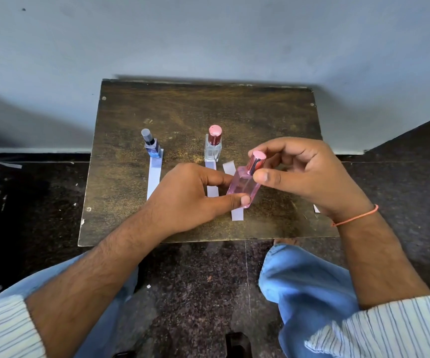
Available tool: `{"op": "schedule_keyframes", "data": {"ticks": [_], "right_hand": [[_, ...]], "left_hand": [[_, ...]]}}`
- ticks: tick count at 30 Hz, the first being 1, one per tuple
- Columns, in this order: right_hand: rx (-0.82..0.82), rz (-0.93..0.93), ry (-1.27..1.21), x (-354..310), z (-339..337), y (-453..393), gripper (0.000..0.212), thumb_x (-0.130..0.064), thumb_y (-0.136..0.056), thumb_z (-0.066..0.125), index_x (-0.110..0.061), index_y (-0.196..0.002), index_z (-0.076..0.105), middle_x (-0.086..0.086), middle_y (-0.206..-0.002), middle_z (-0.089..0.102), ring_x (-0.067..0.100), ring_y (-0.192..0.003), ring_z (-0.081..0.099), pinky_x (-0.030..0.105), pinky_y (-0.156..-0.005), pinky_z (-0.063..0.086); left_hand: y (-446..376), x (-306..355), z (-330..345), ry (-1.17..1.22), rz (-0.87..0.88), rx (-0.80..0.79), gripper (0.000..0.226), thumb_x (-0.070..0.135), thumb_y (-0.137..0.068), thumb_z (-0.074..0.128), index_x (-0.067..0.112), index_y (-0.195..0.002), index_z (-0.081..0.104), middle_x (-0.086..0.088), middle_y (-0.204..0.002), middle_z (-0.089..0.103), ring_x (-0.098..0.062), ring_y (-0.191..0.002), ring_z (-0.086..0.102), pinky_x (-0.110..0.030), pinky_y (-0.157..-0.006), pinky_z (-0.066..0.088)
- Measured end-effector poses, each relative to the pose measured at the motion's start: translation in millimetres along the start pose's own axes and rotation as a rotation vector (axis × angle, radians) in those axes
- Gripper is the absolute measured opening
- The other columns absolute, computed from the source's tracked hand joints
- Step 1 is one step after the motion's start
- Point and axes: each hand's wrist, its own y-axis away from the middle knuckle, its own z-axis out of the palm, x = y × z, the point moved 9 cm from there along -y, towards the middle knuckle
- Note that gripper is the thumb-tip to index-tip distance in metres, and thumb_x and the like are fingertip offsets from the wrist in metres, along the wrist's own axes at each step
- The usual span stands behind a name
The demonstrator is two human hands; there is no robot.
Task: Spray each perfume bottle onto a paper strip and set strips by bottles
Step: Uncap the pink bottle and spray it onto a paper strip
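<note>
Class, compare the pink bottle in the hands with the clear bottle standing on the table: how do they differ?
The pink bottle is tilted, held off the table by both hands; the clear bottle stands upright, untouched. The pink bottle's glass is tinted pink; the clear bottle's is colourless. Both have rectangular bodies and a cap on.

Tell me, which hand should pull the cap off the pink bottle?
The right hand, probably. Its fingers already pinch the pink cap, while the left hand holds the pink bottle body steady above the table.
</note>
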Motion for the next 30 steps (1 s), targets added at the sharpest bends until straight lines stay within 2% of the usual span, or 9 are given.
{"op": "schedule_keyframes", "data": {"ticks": [3,7,10,13,16,18,22,25,30], "right_hand": [[0.020,-0.021,0.002,-2,-3,0,0.023,-0.026,-0.083,0.089,-0.027,-0.105,0.082,0.001,-0.102,0.083,0.031,-0.092,0.074,0.053,-0.087,0.061],[-0.004,-0.012,-0.035,1,0,0,0.020,-0.013,-0.087,0.084,-0.024,-0.104,0.081,-0.001,-0.100,0.082,0.019,-0.094,0.072,0.039,-0.089,0.060],[0.026,-0.018,-0.164,-2,-3,1,0.019,-0.012,-0.089,0.082,-0.025,-0.104,0.081,-0.003,-0.100,0.082,0.013,-0.090,0.071,0.026,-0.078,0.058],[0.085,-0.001,-0.235,-3,-13,1,0.015,-0.026,-0.088,0.082,-0.031,-0.102,0.082,0.001,-0.099,0.082,0.017,-0.087,0.072,0.027,-0.068,0.054],[0.234,0.026,-0.105,10,-27,-4,0.014,-0.023,-0.091,0.085,-0.030,-0.104,0.084,0.023,-0.093,0.078,0.030,-0.080,0.058,0.032,-0.064,0.049],[0.338,0.041,0.005,21,-36,-7,0.015,-0.023,-0.093,0.085,-0.030,-0.106,0.084,0.011,-0.089,0.079,0.028,-0.077,0.049,0.034,-0.067,0.046],[0.490,0.106,0.252,37,-49,-10,0.016,-0.031,-0.091,0.087,-0.032,-0.106,0.083,-0.010,-0.102,0.083,0.003,-0.085,0.071,0.029,-0.085,0.058],[0.528,0.118,0.413,37,-47,-12,0.015,-0.033,-0.092,0.085,-0.031,-0.106,0.080,-0.013,-0.100,0.080,0.011,-0.088,0.075,0.025,-0.085,0.058],[0.514,0.138,0.567,33,-41,-18,0.017,-0.033,-0.094,0.083,-0.028,-0.110,0.081,-0.016,-0.100,0.077,0.006,-0.092,0.072,-0.002,-0.078,0.040]], "left_hand": [[0,-1,3,-0.013,-0.005,-0.022,0.026,0.052,-0.086,0.084,0.044,-0.111,0.084,0.021,-0.041,0.051,-0.004,-0.034,0.035,-0.013,-0.044,0.024],[0,5,6,-0.028,-0.007,-0.061,0.026,0.041,-0.088,0.085,0.034,-0.114,0.085,0.030,-0.040,0.050,0.009,-0.035,0.043,-0.008,-0.043,0.028],[0,3,6,-0.026,0.009,-0.074,0.024,0.044,-0.087,0.086,0.035,-0.110,0.086,0.027,-0.041,0.050,0.001,-0.038,0.041,-0.010,-0.045,0.025],[3,3,12,-0.038,0.021,-0.113,0.021,0.041,-0.088,0.087,0.033,-0.107,0.087,0.029,-0.042,0.049,0.002,-0.039,0.042,-0.009,-0.046,0.027],[6,4,13,-0.017,0.033,-0.116,0.022,0.039,-0.088,0.087,0.033,-0.109,0.086,0.032,-0.044,0.051,0.005,-0.039,0.043,-0.007,-0.046,0.028],[6,4,10,0.008,0.051,-0.092,0.021,0.043,-0.086,0.087,0.039,-0.107,0.085,0.029,-0.046,0.053,0.002,-0.040,0.039,-0.007,-0.047,0.026],[5,2,4,0.038,0.073,-0.058,0.020,0.051,-0.084,0.086,0.047,-0.104,0.084,0.021,-0.044,0.049,-0.006,-0.044,0.029,-0.013,-0.046,0.025],[7,5,4,0.024,0.092,-0.073,0.021,0.045,-0.086,0.086,0.037,-0.106,0.086,0.028,-0.045,0.051,-0.005,-0.043,0.031,-0.009,-0.047,0.023],[8,2,-1,0.031,0.109,-0.048,0.020,0.053,-0.085,0.085,0.046,-0.103,0.085,0.011,-0.050,0.048,-0.008,-0.049,0.032,-0.017,-0.048,0.024]]}}
